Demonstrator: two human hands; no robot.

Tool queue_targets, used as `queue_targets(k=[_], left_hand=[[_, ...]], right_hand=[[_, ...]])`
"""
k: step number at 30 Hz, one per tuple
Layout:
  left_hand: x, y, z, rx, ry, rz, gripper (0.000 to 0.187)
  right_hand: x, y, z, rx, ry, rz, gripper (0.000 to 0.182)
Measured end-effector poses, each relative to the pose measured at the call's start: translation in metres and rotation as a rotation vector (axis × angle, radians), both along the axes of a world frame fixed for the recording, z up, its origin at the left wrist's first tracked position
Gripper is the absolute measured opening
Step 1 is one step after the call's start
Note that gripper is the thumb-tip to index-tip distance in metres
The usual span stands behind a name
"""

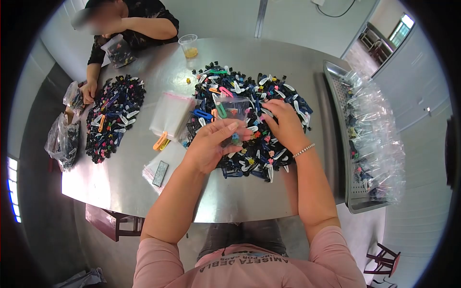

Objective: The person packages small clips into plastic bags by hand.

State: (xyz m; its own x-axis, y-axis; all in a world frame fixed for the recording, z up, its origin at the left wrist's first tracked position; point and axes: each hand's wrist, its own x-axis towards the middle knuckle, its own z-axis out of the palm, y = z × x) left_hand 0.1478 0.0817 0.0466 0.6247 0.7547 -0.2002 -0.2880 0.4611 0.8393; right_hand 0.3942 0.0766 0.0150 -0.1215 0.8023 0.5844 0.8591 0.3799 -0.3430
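Observation:
My left hand is closed on a small clear plastic bag, held upright over the large pile of hair clips. A green clip and some small colored pieces show in the bag. To the right, my right hand reaches over the pile, thumb and fingertips close together at a pale clip. Left of the pile lies a stack of empty clear bags, with orange and yellow clips at its lower edge.
A metal tray of filled bags stands at the right. Another person sits at the back left by a second clip pile. A plastic cup stands at the back; filled bags sit far left.

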Motion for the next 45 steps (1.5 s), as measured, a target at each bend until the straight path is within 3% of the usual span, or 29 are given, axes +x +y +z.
queue_targets(k=[2, 4, 5, 10, 13, 17, 20, 22, 25, 33, 36, 39, 41, 45], left_hand=[[0.0, 0.001, -0.001, 0.003, 0.001, 0.003, 0.033], [-0.001, 0.002, -0.001, 0.005, 0.002, 0.004, 0.034], [-0.002, 0.003, -0.001, 0.012, -0.004, 0.008, 0.034], [-0.004, 0.004, 0.0, 0.017, -0.011, 0.034, 0.036], [-0.005, 0.005, 0.001, 0.013, -0.011, 0.054, 0.036], [-0.005, 0.005, 0.003, 0.027, 0.0, 0.062, 0.036], [-0.005, 0.005, 0.003, 0.029, 0.004, 0.062, 0.036], [-0.005, 0.005, 0.003, 0.028, 0.011, 0.059, 0.036], [-0.005, 0.005, 0.003, 0.0, -0.028, 0.064, 0.03], [-0.003, 0.003, 0.003, 0.005, 0.002, 0.064, 0.031], [-0.002, 0.003, 0.002, 0.006, 0.019, 0.061, 0.032], [-0.002, 0.003, 0.0, 0.006, 0.014, 0.022, 0.032], [-0.002, 0.003, -0.002, 0.017, 0.023, 0.001, 0.032], [0.001, -0.002, 0.003, 0.027, 0.093, -0.075, 0.032]], right_hand=[[0.003, -0.002, 0.001, -0.027, -0.02, 0.015, 0.022], [0.005, -0.009, 0.016, -0.311, 0.151, -0.007, 0.019], [0.006, -0.013, 0.022, -0.313, 0.153, -0.008, 0.019], [0.018, -0.024, 0.039, -0.575, 0.309, 0.205, 0.019], [0.018, -0.025, 0.041, -0.742, 0.245, 0.104, 0.016], [0.031, -0.026, 0.04, -0.744, 0.282, 0.164, 0.015], [0.036, -0.028, 0.046, -0.744, 0.331, 0.025, 0.012], [0.041, -0.027, 0.043, -0.585, 0.32, -0.148, 0.011], [0.047, -0.03, 0.045, -0.469, 0.29, -0.18, 0.011], [0.044, -0.03, 0.038, -0.595, 0.222, -0.155, 0.013], [0.027, -0.028, 0.041, -0.595, 0.069, -0.2, 0.011], [0.027, -0.024, 0.034, -0.643, 0.118, -0.158, 0.011], [0.033, -0.023, 0.034, -0.645, 0.409, -0.109, 0.011], [0.03, -0.021, 0.04, -0.5, 0.634, -0.048, 0.008]])
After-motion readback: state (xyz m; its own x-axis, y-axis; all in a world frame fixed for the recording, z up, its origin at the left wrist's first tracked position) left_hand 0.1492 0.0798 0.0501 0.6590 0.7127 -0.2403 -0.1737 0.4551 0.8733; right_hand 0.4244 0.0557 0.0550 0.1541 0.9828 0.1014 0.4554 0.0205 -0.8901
